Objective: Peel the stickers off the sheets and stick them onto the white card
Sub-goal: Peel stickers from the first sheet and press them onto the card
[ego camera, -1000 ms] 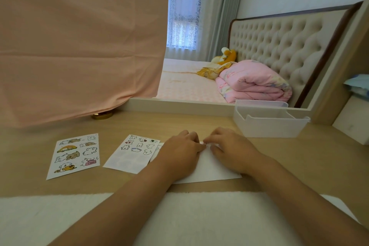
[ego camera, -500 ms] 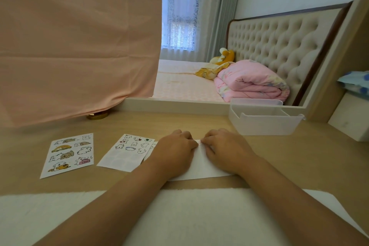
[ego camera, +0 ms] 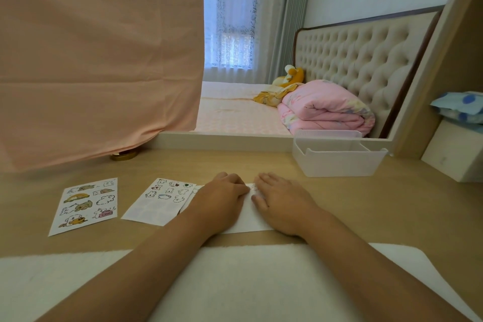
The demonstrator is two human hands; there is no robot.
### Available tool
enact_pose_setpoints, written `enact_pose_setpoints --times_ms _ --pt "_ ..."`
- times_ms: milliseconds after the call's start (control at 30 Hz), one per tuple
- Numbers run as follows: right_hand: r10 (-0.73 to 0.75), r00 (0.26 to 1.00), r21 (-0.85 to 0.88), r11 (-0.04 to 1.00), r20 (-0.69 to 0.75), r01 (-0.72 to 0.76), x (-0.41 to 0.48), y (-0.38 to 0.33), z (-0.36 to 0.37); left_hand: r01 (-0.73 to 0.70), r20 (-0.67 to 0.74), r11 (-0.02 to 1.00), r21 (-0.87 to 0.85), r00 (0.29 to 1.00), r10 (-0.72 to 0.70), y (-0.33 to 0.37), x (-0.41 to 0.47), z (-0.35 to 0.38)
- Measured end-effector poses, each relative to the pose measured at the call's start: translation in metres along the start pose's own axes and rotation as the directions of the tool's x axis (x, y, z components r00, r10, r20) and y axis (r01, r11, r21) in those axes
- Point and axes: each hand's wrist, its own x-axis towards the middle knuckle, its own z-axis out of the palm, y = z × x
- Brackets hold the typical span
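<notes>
A bedroom, with a pale wooden surface (ego camera: 366,206) in front of the bed. The white card (ego camera: 251,218) lies at its middle under both hands, left hand (ego camera: 219,198) and right hand (ego camera: 283,202), fingers laid loosely on it, tips nearly meeting at a small sticker (ego camera: 253,186). Two sticker sheets (ego camera: 86,205) (ego camera: 159,201) lie to the left.
</notes>
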Motion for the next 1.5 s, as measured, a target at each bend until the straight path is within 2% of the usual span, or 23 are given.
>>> enact_pose_setpoints --times_ms 67,167,233,300,400,567,667,733,833,900,967,1133,1233,1400,1500 --pt "-0.067 0.995 0.098 0.993 0.078 0.060 0.001 -0.004 0.003 0.024 -0.013 0.999 -0.042 1.000 -0.024 0.000 0.000 0.001" --pt "-0.094 0.990 0.113 0.990 0.109 0.081 0.003 -0.005 0.007 0.092 0.010 0.995 -0.040 0.996 -0.092 -0.002 -0.001 0.000" --pt "-0.098 0.989 0.116 0.990 0.112 0.085 0.002 -0.004 0.008 0.084 0.130 0.995 0.062 0.987 -0.091 -0.004 -0.003 0.000" --pt "-0.102 0.988 0.121 0.989 0.117 0.088 0.002 -0.002 0.007 0.093 0.288 0.991 0.100 0.950 -0.119 -0.008 -0.005 -0.001" --pt "-0.095 0.988 0.115 0.990 0.118 0.081 0.002 0.000 0.008 0.148 0.369 0.983 0.110 0.912 -0.179 -0.013 -0.010 -0.006" --pt "-0.002 0.993 0.086 0.996 0.122 -0.008 0.003 0.002 0.007 0.225 0.323 0.957 0.181 0.906 -0.274 -0.009 -0.015 -0.005" --pt "0.061 0.992 0.031 0.997 0.114 -0.065 0.004 0.004 0.006 0.233 0.308 0.956 0.179 0.909 -0.280 -0.007 -0.013 -0.004" --pt "0.028 0.996 0.021 0.999 0.086 -0.030 0.006 -0.001 0.004 0.221 0.309 0.959 0.177 0.913 -0.267 -0.007 -0.010 -0.004" --pt "-0.107 0.991 0.123 0.988 0.076 0.097 0.008 -0.011 0.001 0.208 0.325 0.963 0.173 0.911 -0.255 -0.009 -0.008 -0.003" --pt "-0.149 0.983 0.179 0.975 0.102 0.130 0.008 -0.013 0.000 0.205 0.330 0.966 0.161 0.911 -0.248 -0.011 -0.008 -0.003" --pt "-0.144 0.985 0.165 0.978 0.098 0.127 0.010 -0.011 0.003 0.202 0.332 0.968 0.149 0.912 -0.242 -0.012 -0.008 -0.003" --pt "-0.012 0.996 0.111 0.994 0.093 0.001 0.014 0.002 0.009 0.208 0.334 0.968 0.143 0.910 -0.245 -0.009 -0.007 -0.004" --pt "-0.001 0.996 0.106 0.994 0.088 -0.008 0.012 0.006 0.008 0.218 0.272 0.967 0.129 0.930 -0.246 -0.007 -0.007 -0.006" --pt "-0.020 0.996 0.097 0.995 -0.091 0.029 0.011 -0.001 0.001 0.211 0.145 0.970 0.124 0.963 -0.228 -0.002 -0.009 -0.012" --pt "-0.055 0.981 0.138 0.987 -0.184 0.081 0.008 -0.009 -0.006 0.281 0.133 0.956 -0.088 0.954 -0.269 0.001 -0.010 -0.029"
